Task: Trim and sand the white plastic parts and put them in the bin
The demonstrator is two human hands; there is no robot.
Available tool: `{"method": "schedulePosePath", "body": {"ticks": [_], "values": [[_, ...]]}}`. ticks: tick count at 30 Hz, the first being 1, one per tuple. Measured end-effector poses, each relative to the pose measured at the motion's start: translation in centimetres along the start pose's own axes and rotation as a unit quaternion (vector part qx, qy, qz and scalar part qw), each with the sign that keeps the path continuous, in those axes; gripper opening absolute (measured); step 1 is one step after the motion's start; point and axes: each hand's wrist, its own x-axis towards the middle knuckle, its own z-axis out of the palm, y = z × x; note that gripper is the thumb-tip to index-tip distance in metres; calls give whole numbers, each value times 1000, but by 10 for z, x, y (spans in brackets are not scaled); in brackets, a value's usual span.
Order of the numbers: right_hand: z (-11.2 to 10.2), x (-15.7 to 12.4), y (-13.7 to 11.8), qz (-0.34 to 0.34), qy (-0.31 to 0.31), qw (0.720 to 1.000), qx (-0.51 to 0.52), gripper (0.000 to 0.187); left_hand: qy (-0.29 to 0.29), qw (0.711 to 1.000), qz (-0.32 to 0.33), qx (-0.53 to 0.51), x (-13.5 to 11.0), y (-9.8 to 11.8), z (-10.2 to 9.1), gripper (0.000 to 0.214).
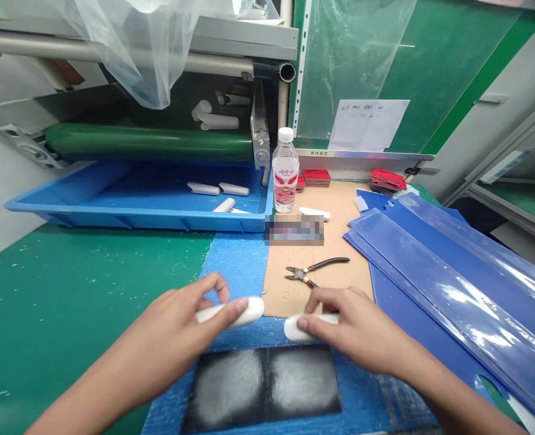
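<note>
My left hand (pixel 199 311) grips a smooth white rounded plastic piece (pixel 251 310) between thumb and fingers. A second white plastic piece (pixel 293 328) of like shape is pinched in my right hand (pixel 349 326), its rounded end pointing left. The two pieces are apart, held just above a black sheet (pixel 265 389) with whitish worn patches, which lies on a blue-covered strip of the table. Black-handled cutting pliers (pixel 300 273) lie jaws to the left, just beyond my right hand. The far ends of both pieces are hidden in my hands.
A blue tray (pixel 158 219) holds several white pieces beneath a green conveyor roller (pixel 149 142). A water bottle (pixel 286 175) stands beside it. Red stacked pads (pixel 317 177) sit behind. Blue plastic folders (pixel 430 266) cover the right side; a cardboard sheet (pixel 353 235) lies mid-table.
</note>
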Motion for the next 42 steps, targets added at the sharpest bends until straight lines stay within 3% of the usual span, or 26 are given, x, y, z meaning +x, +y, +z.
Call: {"method": "schedulePosePath", "body": {"ticks": [2,4,7,9,18,24,27,30,34,38,42], "values": [[5,25,0,-23,34,998,52,23,-24,996,9,-86,32,11,6,41],[9,47,4,-42,65,993,94,23,-6,985,22,-169,63,13,16,39],[14,66,13,-56,96,984,142,24,31,969,31,-242,99,3,32,38],[17,69,20,-44,94,980,172,23,37,962,25,-268,111,-7,40,39],[19,67,38,21,51,955,293,21,-43,931,-51,-358,90,-23,48,44],[21,67,40,66,41,927,366,44,-82,943,-62,-317,90,-24,53,51],[20,67,40,66,46,927,366,35,-97,931,-49,-348,90,-25,52,36],[19,68,41,50,45,935,349,31,-119,915,-42,-383,89,-21,51,43],[18,68,45,54,24,939,338,48,-150,865,-116,-465,87,-11,53,55],[18,67,47,73,15,940,333,53,-181,800,-174,-545,86,-7,58,45],[19,67,47,89,10,937,337,55,-188,787,-175,-562,85,-7,62,38]]}}
